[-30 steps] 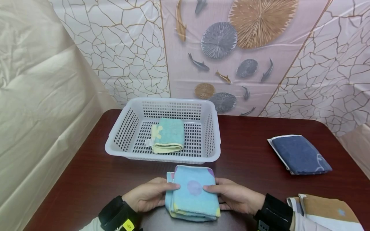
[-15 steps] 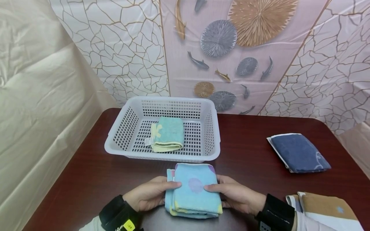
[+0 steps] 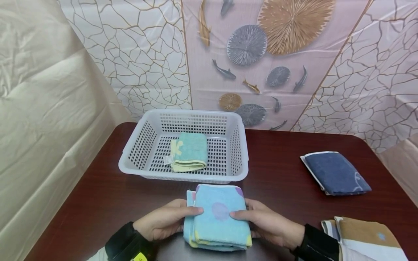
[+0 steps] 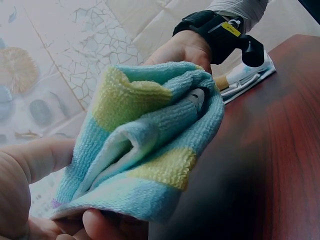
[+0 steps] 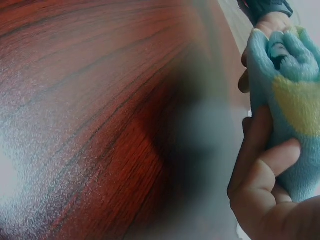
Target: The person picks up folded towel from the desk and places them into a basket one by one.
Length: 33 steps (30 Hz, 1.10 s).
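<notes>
Between my two hands is a folded light-blue towel (image 3: 222, 228) with purple dots and yellow patches, held just in front of the basket. My left hand (image 3: 164, 219) grips its left side, thumb on top and fingers underneath. From the right, my right hand (image 3: 269, 221) holds it the same way, thumb near the purple dot. The left wrist view looks into the rolled layers of the towel (image 4: 140, 135), with thumb and fingers on either side. In the right wrist view, curled fingers (image 5: 260, 180) support the towel's underside.
A white plastic basket (image 3: 134, 173) stands behind the towel, with a folded green towel (image 3: 192, 148) inside. To the right lie a folded navy towel (image 3: 336, 174) and a brown-and-white towel (image 3: 369, 232) on the dark red table (image 3: 274, 163). A patterned curtain hangs behind.
The blue towel stays in both hands at nearly the same spot, with only a slight shift. Both wrists have spread outward a little. The basket and other towels have not moved.
</notes>
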### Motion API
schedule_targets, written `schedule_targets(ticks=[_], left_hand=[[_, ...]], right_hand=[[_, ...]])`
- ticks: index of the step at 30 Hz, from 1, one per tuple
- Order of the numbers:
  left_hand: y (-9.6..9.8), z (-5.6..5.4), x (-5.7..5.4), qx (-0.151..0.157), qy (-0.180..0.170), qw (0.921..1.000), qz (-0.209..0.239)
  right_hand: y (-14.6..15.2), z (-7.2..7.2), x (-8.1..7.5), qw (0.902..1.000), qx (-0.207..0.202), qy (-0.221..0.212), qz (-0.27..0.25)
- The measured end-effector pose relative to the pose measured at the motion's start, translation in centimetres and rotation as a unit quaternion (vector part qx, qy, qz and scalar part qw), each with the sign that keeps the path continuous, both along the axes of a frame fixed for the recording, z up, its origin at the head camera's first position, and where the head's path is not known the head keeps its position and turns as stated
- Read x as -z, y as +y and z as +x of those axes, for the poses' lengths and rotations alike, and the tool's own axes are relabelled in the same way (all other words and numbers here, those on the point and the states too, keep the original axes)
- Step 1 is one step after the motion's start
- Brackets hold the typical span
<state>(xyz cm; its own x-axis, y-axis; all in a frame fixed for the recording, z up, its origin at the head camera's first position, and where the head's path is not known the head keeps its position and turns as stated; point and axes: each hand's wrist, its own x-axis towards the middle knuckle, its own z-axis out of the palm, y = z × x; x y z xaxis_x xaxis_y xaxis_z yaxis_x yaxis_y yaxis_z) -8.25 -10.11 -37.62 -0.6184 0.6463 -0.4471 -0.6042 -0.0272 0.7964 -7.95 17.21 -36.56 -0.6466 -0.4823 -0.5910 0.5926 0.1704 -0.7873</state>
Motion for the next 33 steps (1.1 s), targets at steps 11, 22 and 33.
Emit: schedule_targets(ticks=[11, 22, 33], left_hand=[[-0.2, 0.2, -1.3, 0.005, 0.018, 0.9997, 0.014], [-0.1, 0.1, -2.6, -0.006, 0.039, 0.9989, 0.024], [-0.2, 0.3, -3.3, -0.012, 0.053, 0.9984, 0.015]], right_hand=[[0.1, 0.3, -1.0, 0.9987, -0.009, 0.024, -0.043], [0.1, 0.2, -2.4, 0.9972, -0.009, 0.037, -0.065], [-0.2, 0.4, -3.3, 0.9972, 0.004, 0.039, -0.063]])
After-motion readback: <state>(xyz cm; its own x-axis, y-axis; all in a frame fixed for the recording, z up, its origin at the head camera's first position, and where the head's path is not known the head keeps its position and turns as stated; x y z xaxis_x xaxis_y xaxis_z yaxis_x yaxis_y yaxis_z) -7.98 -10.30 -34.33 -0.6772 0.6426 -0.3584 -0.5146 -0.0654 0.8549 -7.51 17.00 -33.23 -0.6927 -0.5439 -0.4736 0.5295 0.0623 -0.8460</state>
